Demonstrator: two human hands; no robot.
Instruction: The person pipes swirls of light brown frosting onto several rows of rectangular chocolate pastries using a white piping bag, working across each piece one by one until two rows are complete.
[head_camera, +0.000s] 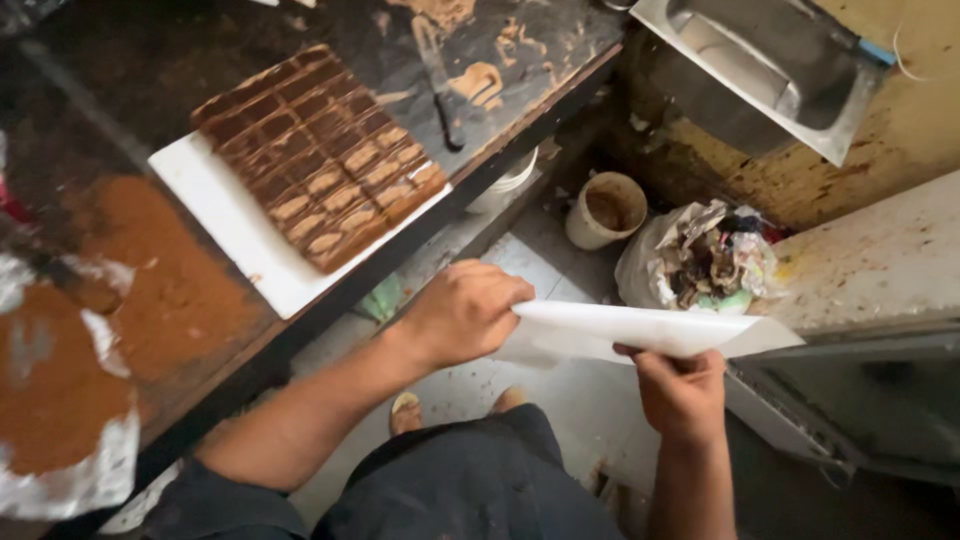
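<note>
Below the tabletop's front edge, over the floor, two bare hands hold a white sheet of paper (640, 330) between them. The left hand (465, 312) is closed over the sheet's left end; the right hand (680, 390) pinches its lower edge, thumb on top. On the dark, stained tabletop (540, 60), near its front edge, a white rectangular board (225, 225) carries a brown slab scored into small squares (320, 155). A dark-handled knife (437, 85) lies just beyond it. Reddish-brown powder (160, 270) covers the tabletop's left end. On the floor stand a soiled white bucket (605, 208) and a bag of scraps (700, 258).
</note>
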